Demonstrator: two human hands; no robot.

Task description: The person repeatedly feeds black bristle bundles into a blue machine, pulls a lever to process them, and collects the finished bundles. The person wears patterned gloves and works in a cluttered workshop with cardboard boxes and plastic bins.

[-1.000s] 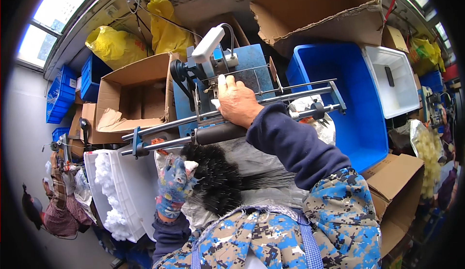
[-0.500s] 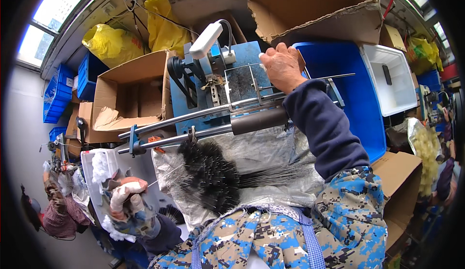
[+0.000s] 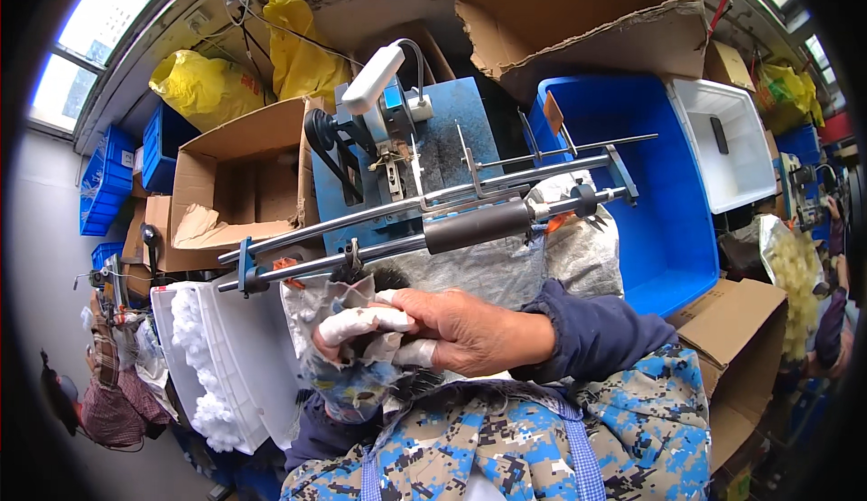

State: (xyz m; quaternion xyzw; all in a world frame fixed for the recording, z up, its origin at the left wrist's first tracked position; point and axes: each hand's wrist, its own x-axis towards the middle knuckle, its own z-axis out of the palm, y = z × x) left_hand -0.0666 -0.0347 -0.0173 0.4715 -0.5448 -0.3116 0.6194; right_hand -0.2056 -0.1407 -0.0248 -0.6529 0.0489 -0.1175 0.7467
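My left hand (image 3: 348,331), in a torn, stained grey glove with white tape round its fingers, is closed over the black brushes on my lap. My right hand (image 3: 470,328) reaches in from the right and meets it, thumb and fingertips pinched against the left fingers. Whatever lies between them is hidden. Dark bristles (image 3: 391,277) of the thin wire-stemmed brushes show past the hands; the rest of the pile is covered. Just beyond is a blue bench machine (image 3: 456,104) with two long steel rods and a dark roller (image 3: 479,226) along its front.
A white bin (image 3: 244,366) with white fluffy material stands at my left, and a deep blue tub (image 3: 668,221) at my right. Cardboard boxes (image 3: 239,122) and yellow bags (image 3: 302,45) sit behind the machine. A silvery sheet (image 3: 506,271) lies over my lap. Other people work at both sides.
My right hand has left the machine's right side and come down to my left hand. My left hand has moved right, from over the white bin to over the brushes.
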